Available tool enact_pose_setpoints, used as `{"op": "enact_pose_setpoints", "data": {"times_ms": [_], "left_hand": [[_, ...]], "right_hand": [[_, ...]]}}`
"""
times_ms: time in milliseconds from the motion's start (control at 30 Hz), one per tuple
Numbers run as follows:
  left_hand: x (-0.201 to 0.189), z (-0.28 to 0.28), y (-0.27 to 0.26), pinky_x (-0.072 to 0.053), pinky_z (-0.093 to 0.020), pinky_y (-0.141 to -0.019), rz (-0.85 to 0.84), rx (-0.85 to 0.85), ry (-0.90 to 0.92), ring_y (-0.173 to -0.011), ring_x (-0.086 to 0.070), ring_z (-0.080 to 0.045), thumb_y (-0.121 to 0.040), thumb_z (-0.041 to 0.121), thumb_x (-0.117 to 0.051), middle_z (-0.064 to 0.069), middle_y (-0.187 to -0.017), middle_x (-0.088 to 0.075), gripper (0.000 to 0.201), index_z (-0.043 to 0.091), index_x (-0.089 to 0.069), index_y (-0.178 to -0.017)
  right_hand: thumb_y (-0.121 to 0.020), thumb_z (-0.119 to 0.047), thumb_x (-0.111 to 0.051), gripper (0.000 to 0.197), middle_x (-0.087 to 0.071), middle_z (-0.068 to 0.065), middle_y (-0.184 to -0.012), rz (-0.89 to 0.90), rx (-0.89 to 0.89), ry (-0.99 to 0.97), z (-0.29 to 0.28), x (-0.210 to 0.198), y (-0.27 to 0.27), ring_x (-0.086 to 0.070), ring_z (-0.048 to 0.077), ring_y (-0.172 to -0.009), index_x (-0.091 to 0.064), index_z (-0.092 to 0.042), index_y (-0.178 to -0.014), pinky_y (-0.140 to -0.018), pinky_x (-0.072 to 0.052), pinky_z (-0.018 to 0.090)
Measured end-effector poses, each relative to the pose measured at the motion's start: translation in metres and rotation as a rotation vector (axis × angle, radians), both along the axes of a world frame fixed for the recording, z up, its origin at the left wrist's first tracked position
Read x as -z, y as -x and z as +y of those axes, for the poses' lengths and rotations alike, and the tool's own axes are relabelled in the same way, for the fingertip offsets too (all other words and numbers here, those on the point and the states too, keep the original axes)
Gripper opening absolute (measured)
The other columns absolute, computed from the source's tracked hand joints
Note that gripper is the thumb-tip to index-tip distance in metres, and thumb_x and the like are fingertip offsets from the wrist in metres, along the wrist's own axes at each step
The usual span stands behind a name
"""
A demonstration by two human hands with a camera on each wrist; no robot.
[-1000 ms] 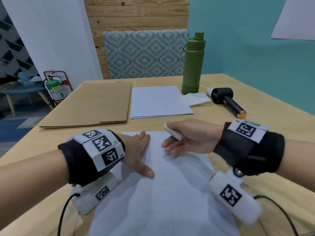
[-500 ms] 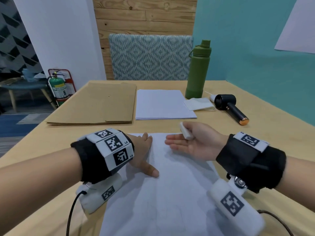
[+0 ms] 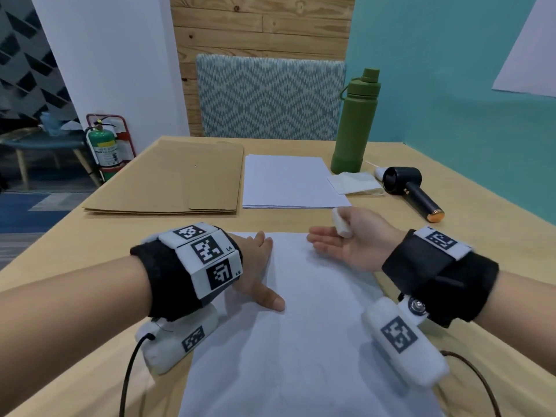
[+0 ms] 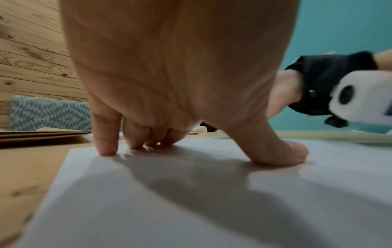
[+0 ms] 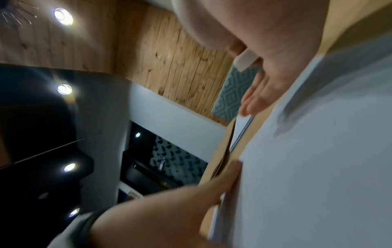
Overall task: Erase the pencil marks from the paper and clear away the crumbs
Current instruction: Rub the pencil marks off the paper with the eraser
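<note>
White paper (image 3: 301,341) is pinned to the table (image 3: 75,260) by the spread fingers of the left hand (image 3: 255,266). The eraser (image 3: 341,225), pinched by the thumb of the right hand (image 3: 352,245), has been lifted and the palm turned up; erasing appears paused.

A green bottle (image 3: 356,121) stands on the wooden table (image 3: 469,236). Just left of the bottle lies a white paper stack (image 3: 288,182), farther left brown folders (image 3: 180,179). Right of the bottle lie a folded cloth (image 3: 353,182) and a black hair dryer (image 3: 409,189). Behind the bottle's left stands a patterned chair (image 3: 267,97).
</note>
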State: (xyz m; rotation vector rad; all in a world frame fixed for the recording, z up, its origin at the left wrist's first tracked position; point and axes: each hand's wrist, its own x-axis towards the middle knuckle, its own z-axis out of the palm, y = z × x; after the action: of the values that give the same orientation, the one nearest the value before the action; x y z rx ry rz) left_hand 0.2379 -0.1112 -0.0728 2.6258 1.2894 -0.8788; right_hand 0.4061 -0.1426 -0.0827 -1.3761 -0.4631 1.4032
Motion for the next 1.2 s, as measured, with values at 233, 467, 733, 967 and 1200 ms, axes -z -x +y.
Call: {"op": "enact_pose_setpoints", "data": {"times_ms": [233, 467, 733, 967, 1200], "left_hand": [[-0.001, -0.001, 0.001, -0.018, -0.040, -0.115, 0.008, 0.001, 0.005, -0.146, -0.012, -0.023, -0.079, 0.070, -0.047, -0.004, -0.158, 0.017, 0.112, 0.009, 0.016, -0.149], [0.002, 0.003, 0.001, -0.016, -0.043, -0.117, 0.003, -0.002, 0.022, -0.147, -0.005, -0.020, -0.077, 0.071, -0.048, -0.004, -0.158, 0.019, 0.115, 0.009, 0.017, -0.148], [0.000, 0.000, -0.001, -0.016, -0.041, -0.117, 0.029, -0.021, 0.026, -0.147, -0.006, -0.020, -0.078, 0.070, -0.048, -0.004, -0.157, 0.021, 0.114, 0.009, 0.020, -0.147], [0.000, 0.001, 0.000, -0.019, -0.043, -0.117, 0.007, -0.017, 0.041, -0.147, -0.008, -0.020, -0.077, 0.070, -0.049, -0.003, -0.157, 0.021, 0.115, 0.009, 0.019, -0.148], [0.003, 0.005, 0.002, -0.015, -0.044, -0.118, -0.006, -0.021, 0.086, -0.148, 0.002, -0.017, -0.078, 0.069, -0.049, 0.000, -0.156, 0.024, 0.114, 0.015, 0.024, -0.146]], "right_hand": [[-0.102, -0.016, -0.019, 0.044, -0.058, 0.029, -0.112, -0.051, 0.098, 0.053, 0.018, 0.008, -0.002, -0.056, 0.041, -0.114, -0.044, 0.015, -0.120, -0.086, -0.048, 0.038], [-0.099, -0.019, -0.033, 0.020, -0.052, 0.015, -0.079, -0.161, 0.046, -0.024, 0.010, -0.011, -0.025, -0.058, 0.026, -0.063, -0.046, -0.004, -0.102, -0.061, -0.055, 0.035], [-0.101, -0.031, -0.027, 0.050, -0.069, 0.018, -0.078, -0.090, -0.612, 0.257, -0.016, 0.004, 0.016, -0.070, 0.024, -0.064, -0.056, 0.009, -0.093, -0.062, -0.058, 0.027], [-0.101, -0.019, -0.030, 0.035, -0.055, 0.016, -0.086, -0.298, 0.135, -0.002, 0.005, -0.012, -0.041, -0.061, 0.032, -0.084, -0.035, -0.009, -0.134, -0.071, -0.050, 0.035], [-0.098, -0.013, -0.045, 0.009, -0.051, 0.007, -0.077, -0.531, -0.132, 0.012, 0.001, -0.022, -0.046, -0.045, 0.014, -0.053, -0.051, -0.007, -0.100, -0.035, -0.042, 0.015]]}}
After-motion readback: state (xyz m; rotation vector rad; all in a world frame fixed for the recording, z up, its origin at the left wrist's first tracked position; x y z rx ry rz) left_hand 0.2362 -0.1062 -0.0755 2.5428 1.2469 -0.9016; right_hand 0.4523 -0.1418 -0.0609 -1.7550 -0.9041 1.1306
